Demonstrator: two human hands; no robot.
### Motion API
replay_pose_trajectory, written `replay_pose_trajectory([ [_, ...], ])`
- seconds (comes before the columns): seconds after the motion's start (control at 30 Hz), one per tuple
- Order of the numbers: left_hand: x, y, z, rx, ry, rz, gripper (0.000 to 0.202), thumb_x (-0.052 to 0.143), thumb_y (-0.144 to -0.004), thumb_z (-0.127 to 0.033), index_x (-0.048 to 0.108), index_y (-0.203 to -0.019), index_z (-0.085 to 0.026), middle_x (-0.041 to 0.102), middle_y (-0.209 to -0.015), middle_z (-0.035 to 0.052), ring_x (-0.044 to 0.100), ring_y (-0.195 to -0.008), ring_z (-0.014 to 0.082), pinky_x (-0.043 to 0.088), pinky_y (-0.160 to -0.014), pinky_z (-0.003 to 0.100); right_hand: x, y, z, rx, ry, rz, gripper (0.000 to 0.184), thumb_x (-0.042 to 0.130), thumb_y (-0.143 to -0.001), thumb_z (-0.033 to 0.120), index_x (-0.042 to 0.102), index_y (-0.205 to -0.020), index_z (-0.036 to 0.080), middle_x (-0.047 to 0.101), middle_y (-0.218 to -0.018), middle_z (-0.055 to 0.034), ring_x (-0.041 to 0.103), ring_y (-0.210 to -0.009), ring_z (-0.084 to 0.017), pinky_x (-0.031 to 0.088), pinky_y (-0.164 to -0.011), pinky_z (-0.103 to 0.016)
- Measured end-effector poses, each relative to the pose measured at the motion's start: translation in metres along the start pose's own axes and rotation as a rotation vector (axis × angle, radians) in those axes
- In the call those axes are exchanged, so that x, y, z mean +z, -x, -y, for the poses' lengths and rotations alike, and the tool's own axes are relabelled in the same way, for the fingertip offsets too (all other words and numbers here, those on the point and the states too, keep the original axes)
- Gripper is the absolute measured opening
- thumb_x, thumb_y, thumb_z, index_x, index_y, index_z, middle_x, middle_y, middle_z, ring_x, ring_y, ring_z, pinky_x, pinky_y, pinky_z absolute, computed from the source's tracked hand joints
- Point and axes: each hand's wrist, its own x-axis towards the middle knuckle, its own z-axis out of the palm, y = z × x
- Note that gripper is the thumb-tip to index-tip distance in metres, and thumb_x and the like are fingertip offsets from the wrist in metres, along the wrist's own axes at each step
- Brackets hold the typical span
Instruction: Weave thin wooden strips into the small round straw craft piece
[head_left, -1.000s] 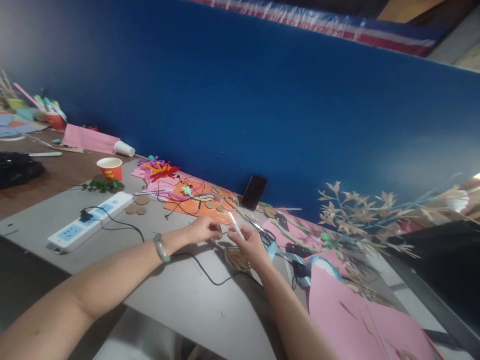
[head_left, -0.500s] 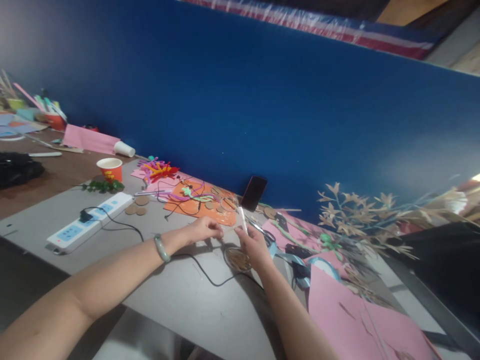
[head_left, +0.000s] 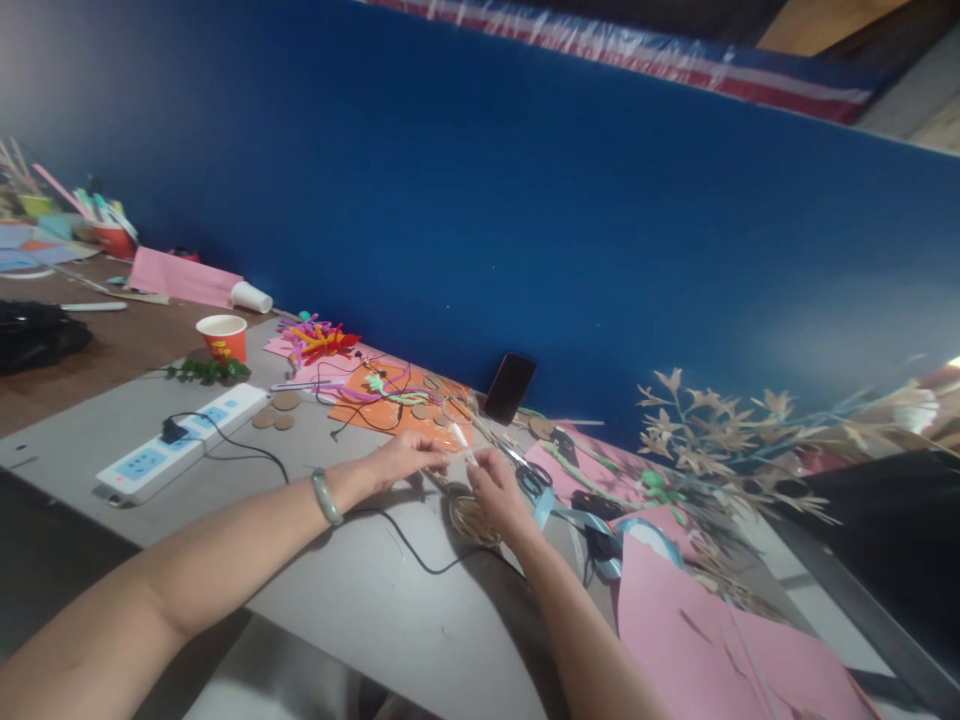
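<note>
Left hand (head_left: 409,458): closed in a pinch at the tip of a thin white stick (head_left: 461,440), green bangle on its wrist.
Right hand (head_left: 496,487): gripping that stick's other end, fingers curled round it.
Where: both held just above a round woven straw disc (head_left: 471,520) on the grey worktop (head_left: 360,590).
Nearby: black-handled scissors (head_left: 531,478), thin black cable (head_left: 409,545).
Risk: the stick looks slender; a hard pinch could well bend it, or it slips into the clutter.
</note>
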Motion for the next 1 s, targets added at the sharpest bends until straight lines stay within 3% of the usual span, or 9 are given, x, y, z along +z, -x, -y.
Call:
replay_pose_trajectory([
  [0.07,0.002,0.000,-0.001,0.022,-0.010,-0.017,0.031,0.066,-0.069,-0.042,0.065,-0.074,-0.012,0.064,-0.071,0.0044,0.055,-0.059,0.0106,0.038,-0.053,0.022,0.004,0.003,0.004,-0.031,-0.005,0.069,0.018,0.057,-0.076,0.038,0.054,-0.079,0.020,0.057,-0.071,0.0014,0.052,-0.067,-0.015,0.041,-0.064,-0.026],
  [0.2,0.005,0.000,0.000,0.029,-0.015,-0.030,0.035,0.070,-0.066,-0.044,0.065,-0.077,-0.012,0.064,-0.071,0.0041,0.058,-0.066,0.0126,0.040,-0.056,0.021,0.009,0.004,0.005,-0.049,-0.022,0.113,0.031,0.055,-0.079,0.051,0.054,-0.077,0.020,0.060,-0.072,-0.0011,0.054,-0.071,-0.017,0.042,-0.067,-0.028],
  [0.4,0.008,0.001,0.001,0.031,-0.014,-0.019,0.034,0.068,-0.068,-0.045,0.065,-0.079,-0.013,0.064,-0.070,0.0038,0.060,-0.068,0.0139,0.043,-0.056,0.022,0.011,0.005,0.001,-0.023,-0.022,0.080,0.042,0.054,-0.076,0.062,0.050,-0.069,0.021,0.050,-0.059,0.0024,0.045,-0.057,-0.014,0.036,-0.054,-0.026],
  [0.73,0.012,0.006,-0.005,0.073,-0.084,-0.037,0.031,0.067,-0.071,-0.039,0.066,-0.079,-0.010,0.066,-0.072,0.0057,0.059,-0.066,0.0134,0.043,-0.059,0.022,0.010,0.005,0.000,0.095,-0.078,0.119,0.041,0.056,-0.077,0.057,0.043,-0.061,0.021,0.041,-0.048,0.0062,0.030,-0.042,-0.008,0.022,-0.040,-0.023],
  [1.0,0.009,0.004,-0.004,0.148,-0.084,-0.027,0.028,0.065,-0.073,-0.039,0.065,-0.071,-0.011,0.065,-0.069,0.0041,0.056,-0.063,0.0116,0.042,-0.061,0.023,0.006,0.004,0.007,0.323,-0.436,0.209,0.041,0.062,-0.071,0.054,0.039,-0.063,0.021,0.033,-0.047,0.0095,0.020,-0.036,-0.005,0.011,-0.036,-0.021],
])
